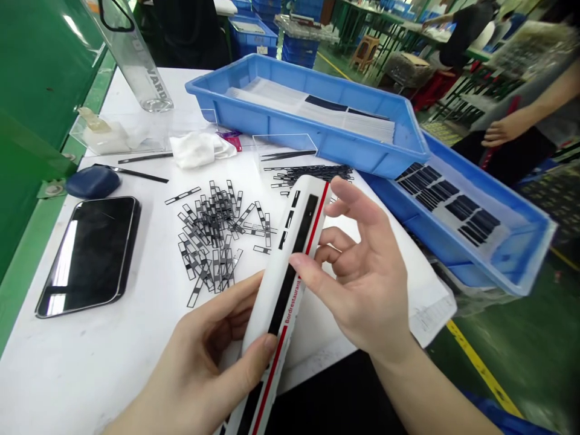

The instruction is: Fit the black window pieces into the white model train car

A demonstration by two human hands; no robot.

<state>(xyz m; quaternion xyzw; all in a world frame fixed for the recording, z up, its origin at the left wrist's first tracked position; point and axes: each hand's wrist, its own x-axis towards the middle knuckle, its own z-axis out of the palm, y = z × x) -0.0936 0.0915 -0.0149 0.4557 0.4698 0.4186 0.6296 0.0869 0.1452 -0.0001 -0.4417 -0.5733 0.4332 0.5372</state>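
Left hand (199, 368) with fingers curled, clamped on the near end of a white model railcar (276, 296); long axis runs away from those fingers, up toward the far table edge. Right hand (367, 284) nearer the far end: thumb touching the red-striped side, other fingers spread apart, clear.

Model railcar (266, 302): white, red stripe, black windows. Strips (208, 235): black frames, clear centres. Tray (362, 154): bright blue. Cloth (197, 150): white. Tablet (86, 257): glossy black. Floor (512, 362): green, yellow line (483, 370).
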